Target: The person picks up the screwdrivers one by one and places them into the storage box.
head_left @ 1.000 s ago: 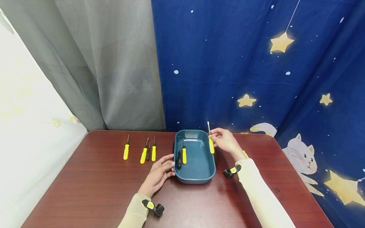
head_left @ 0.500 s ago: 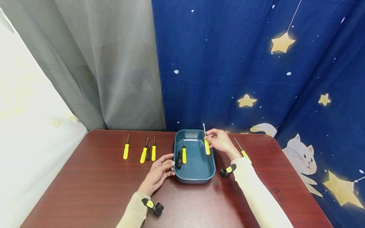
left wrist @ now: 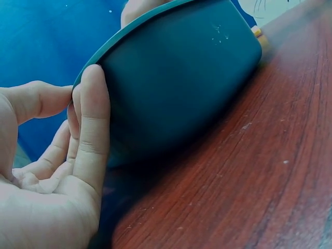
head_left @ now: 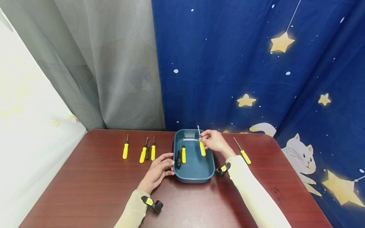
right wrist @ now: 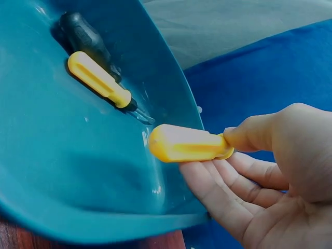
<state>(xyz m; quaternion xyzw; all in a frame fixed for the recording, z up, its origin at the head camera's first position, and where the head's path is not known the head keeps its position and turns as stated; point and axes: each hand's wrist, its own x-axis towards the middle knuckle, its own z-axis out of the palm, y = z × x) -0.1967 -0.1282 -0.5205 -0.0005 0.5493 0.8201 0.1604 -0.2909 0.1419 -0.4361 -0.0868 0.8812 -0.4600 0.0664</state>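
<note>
My right hand [head_left: 215,141] pinches a yellow-handled screwdriver [head_left: 202,148] near the top of its handle, over the right part of a teal plastic tray [head_left: 196,180]. The shaft points away, past the tray's far end. My left hand [head_left: 157,170] rests its fingertips against the tray's left side; in the left wrist view the fingers [left wrist: 93,124] touch the rim and outer wall. Inside the tray, along the left wall, lie a black screwdriver [head_left: 178,159] and a yellow screwdriver [head_left: 183,155], both also visible in the right wrist view.
Left of the tray lie a yellow screwdriver [head_left: 125,151] and, closer in, a group with a yellow screwdriver [head_left: 143,155], a black screwdriver [head_left: 147,154] and another yellow one. Right of it lies a yellow screwdriver [head_left: 245,157]. Curtains hang behind the wooden table [head_left: 94,183].
My right hand has carried the yellow screwdriver leftward from the tray's right rim to over its inside. The screwdriver on the right has come into view from behind the arm. My left hand stays put.
</note>
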